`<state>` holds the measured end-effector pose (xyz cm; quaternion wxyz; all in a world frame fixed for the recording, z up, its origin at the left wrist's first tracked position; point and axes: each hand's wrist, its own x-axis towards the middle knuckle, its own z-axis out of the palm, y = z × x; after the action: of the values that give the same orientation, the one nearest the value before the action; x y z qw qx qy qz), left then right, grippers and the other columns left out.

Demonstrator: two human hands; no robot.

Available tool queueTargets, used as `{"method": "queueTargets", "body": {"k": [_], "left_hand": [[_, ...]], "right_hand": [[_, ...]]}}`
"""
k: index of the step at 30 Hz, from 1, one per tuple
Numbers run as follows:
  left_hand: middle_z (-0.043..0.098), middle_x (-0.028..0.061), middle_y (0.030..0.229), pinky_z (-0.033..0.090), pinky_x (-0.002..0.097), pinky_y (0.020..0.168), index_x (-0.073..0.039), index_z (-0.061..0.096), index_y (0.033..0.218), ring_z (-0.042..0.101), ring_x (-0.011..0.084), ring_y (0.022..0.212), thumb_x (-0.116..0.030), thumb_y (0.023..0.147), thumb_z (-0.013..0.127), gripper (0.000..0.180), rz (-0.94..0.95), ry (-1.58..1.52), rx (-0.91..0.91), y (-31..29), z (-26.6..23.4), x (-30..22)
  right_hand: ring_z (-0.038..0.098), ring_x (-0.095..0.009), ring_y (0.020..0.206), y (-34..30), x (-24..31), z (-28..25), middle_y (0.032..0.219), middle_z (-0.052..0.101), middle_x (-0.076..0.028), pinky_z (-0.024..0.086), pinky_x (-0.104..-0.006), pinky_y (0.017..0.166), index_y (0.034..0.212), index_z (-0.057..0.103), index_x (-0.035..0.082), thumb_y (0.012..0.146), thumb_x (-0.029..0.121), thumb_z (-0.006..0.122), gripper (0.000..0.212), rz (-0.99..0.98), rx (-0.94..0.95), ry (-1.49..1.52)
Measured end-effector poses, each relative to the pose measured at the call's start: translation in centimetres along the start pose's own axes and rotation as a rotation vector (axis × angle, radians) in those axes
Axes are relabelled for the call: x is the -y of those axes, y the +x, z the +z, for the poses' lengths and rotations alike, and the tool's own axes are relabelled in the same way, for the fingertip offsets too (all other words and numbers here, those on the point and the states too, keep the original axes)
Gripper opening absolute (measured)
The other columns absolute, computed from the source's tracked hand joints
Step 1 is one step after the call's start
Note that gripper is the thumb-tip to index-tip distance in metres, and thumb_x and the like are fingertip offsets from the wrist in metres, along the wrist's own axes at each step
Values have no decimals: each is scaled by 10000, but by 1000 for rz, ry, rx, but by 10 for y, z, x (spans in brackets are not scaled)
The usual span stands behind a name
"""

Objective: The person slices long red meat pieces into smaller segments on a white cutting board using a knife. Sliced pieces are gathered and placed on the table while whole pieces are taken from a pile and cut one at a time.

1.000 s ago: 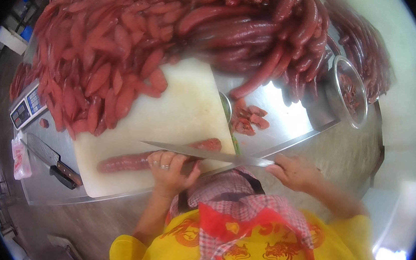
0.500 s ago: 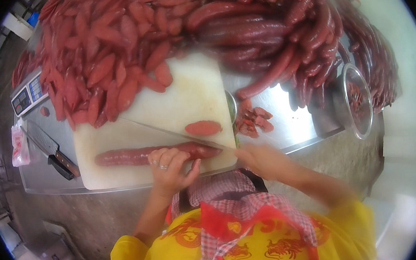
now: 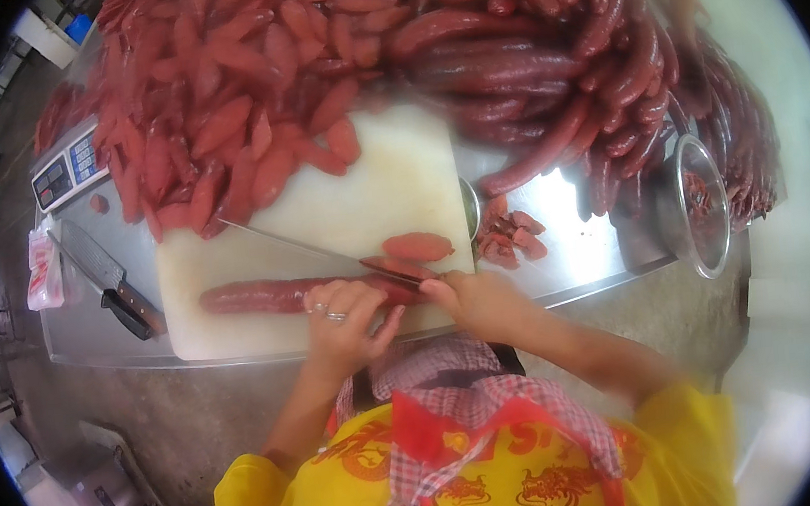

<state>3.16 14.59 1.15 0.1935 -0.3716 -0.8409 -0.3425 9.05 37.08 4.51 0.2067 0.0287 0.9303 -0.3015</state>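
there, knife (image 3: 327,253) across sausage (image 3: 263,296) near board edge (image 3: 238,345)

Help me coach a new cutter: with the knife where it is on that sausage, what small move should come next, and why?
Probably slide the left hand a little leftward along the sausage before the next slice. The knife in the right hand lies angled across the sausage's right end, one cut piece lies free beyond it on the cutting board, and the left fingers sit close beside the blade.
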Motion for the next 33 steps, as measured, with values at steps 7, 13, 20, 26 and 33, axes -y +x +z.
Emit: {"method": "queueTargets", "body": {"k": [7,13,20,26,33], "left_hand": [[568,37,954,359,402,817,-144,608,903,527,247,919,-250,639,821,356,-28,40,10,-6,-10,13],[573,40,955,365,388,803,-145,609,901,528,250,895,-226,644,806,333,-57,-49,-13,-6,-6,15],[554,37,970,370,391,805,-141,619,936,525,250,932,-167,618,821,378,39,36,-23,-13,-24,25],[557,31,943,369,402,807,-137,619,918,518,254,925,-151,604,812,369,13,-17,37,-15,-25,29],[560,28,941,372,402,816,-140,607,913,524,253,935,-166,611,830,376,-13,-24,39,-17,-29,31]], "right_hand": [[637,-469,776,-118,6,-70,785,656,-251,518,-518,708,991,624,16,974,503,454,517,311,228,-110],[643,-457,690,-31,10,-15,725,640,-270,523,-511,620,896,641,-3,996,507,397,574,80,72,-71],[644,-450,723,-24,16,-18,803,663,-245,526,-500,661,916,635,3,999,468,420,519,1,104,-139],[644,-446,740,-90,27,-60,832,667,-220,524,-489,655,873,632,-20,992,451,450,518,202,208,-141],[644,-434,770,23,34,26,791,659,-233,529,-472,682,865,653,-14,1006,444,417,535,-110,-16,-54]]}}
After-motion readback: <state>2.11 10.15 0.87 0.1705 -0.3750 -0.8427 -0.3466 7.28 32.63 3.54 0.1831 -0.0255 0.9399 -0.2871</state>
